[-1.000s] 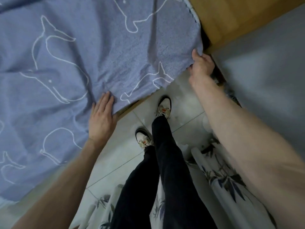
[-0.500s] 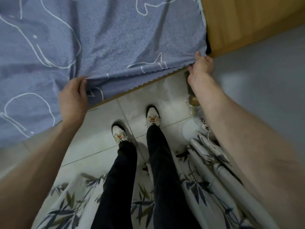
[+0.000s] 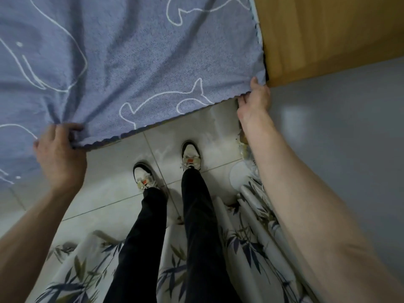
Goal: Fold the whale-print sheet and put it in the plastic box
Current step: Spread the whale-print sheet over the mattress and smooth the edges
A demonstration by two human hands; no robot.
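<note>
Sheet (image 3: 135,62) with the white whale outlines lies spread over a wooden surface (image 3: 328,36) that looks like a bed, and its near edge hangs just over the tiled floor (image 3: 122,171). The left hand (image 3: 59,154) has its fingers curled round a bunch of cloth at this edge, so the fabric gathers in wrinkles there. The right hand (image 3: 254,99) pinches the corner of the sheet, just beside the wooden edge. Between the two hands the hem runs fairly straight and tight. The plastic box is not visible in this view. I judge that the fold is only starting. One risk is that the left hand holds a bunch and not a clean corner, so the fold may come out crooked and the edges will not meet. Another risk is that the hem drops to the floor if one hand loosens. Also a leaf-print cloth (image 3: 83,270) lies round the shoes (image 3: 190,156), and a step backward could catch on it.
</note>
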